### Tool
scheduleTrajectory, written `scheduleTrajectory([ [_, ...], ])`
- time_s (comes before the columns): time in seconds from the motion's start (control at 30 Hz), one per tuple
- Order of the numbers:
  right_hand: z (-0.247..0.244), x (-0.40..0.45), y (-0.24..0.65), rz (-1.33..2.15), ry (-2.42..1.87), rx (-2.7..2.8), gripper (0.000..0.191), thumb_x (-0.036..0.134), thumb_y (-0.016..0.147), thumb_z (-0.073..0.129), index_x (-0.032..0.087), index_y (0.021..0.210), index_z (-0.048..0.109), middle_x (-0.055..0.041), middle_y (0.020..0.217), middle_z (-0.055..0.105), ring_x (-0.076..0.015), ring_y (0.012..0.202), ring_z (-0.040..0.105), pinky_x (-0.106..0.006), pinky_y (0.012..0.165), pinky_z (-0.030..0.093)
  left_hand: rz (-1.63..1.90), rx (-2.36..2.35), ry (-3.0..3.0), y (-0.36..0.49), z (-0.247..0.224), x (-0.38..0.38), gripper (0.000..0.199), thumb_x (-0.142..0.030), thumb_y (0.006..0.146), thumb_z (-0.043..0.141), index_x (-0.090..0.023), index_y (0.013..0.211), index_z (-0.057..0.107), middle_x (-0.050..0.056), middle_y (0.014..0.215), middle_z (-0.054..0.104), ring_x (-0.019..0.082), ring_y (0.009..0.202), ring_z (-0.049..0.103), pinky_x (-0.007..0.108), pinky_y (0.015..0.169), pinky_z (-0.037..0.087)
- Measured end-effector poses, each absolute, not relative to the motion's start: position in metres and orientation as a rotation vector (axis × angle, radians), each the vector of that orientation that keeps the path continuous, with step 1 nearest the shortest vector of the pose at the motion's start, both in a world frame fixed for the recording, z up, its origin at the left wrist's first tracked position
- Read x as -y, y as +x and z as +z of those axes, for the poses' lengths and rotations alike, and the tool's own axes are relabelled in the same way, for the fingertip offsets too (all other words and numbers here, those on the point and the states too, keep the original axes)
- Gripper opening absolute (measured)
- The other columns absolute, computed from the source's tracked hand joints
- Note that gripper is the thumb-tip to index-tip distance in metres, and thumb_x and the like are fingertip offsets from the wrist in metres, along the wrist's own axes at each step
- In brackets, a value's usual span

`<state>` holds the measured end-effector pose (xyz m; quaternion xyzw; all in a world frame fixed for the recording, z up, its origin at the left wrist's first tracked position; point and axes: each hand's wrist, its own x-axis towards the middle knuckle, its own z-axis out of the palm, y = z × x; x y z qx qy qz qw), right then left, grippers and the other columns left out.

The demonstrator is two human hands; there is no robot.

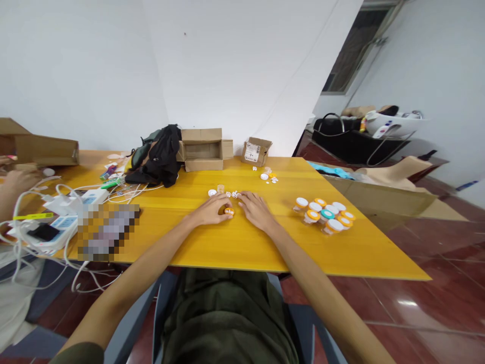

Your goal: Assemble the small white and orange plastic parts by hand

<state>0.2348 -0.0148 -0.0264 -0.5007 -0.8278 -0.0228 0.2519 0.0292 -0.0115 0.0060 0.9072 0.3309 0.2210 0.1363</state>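
Near the middle of the yellow table, my left hand (212, 209) is closed around a small orange-and-white piece (229, 212). My right hand (256, 209) lies to the right of it, fingers apart, its fingertips beside several small white pieces (234, 194). Whether those fingertips touch a white piece is too small to tell. A round white lid (212, 192) and a small clear container (221, 188) are just beyond my left hand. Several jars with orange, white and teal lids (327, 215) stand grouped to the right.
An open cardboard box (203, 155), a smaller box (256, 151) and a black bag (161, 159) stand at the back. White power strips (62, 230) and cables lie left, near another person's hand (22, 181). The table's front edge (235, 270) is near my lap.
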Motion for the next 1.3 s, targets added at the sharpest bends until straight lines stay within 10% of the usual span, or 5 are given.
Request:
scheduleTrajectory([
  [1.03, -0.018, 0.015, 0.235, 0.032, -1.339, 2.231, 0.02, 0.014, 0.091, 0.048, 0.022, 0.1, 0.064, -0.0098, 0.104, 0.067, -0.0244, 0.1, 0.059, -0.038, 0.086, 0.047, 0.678, -1.024, 2.574, 0.024, 0.009, 0.008, 0.017, -0.035, 0.083, 0.06, -0.022, 0.095, 0.058, 0.005, 0.1, 0.063, 0.025, 0.104, 0.056, 0.043, 0.102, 0.041],
  [1.3, -0.016, 0.017, 0.234, 0.036, -1.353, 2.225, 0.019, 0.014, 0.092, 0.048, 0.021, 0.099, 0.064, -0.0102, 0.105, 0.066, -0.0238, 0.1, 0.059, -0.037, 0.088, 0.047, 0.97, -1.307, 2.497, 0.022, 0.013, 0.003, 0.015, -0.014, 0.082, 0.052, -0.021, 0.094, 0.056, 0.005, 0.098, 0.061, 0.023, 0.1, 0.055, 0.042, 0.096, 0.042],
])
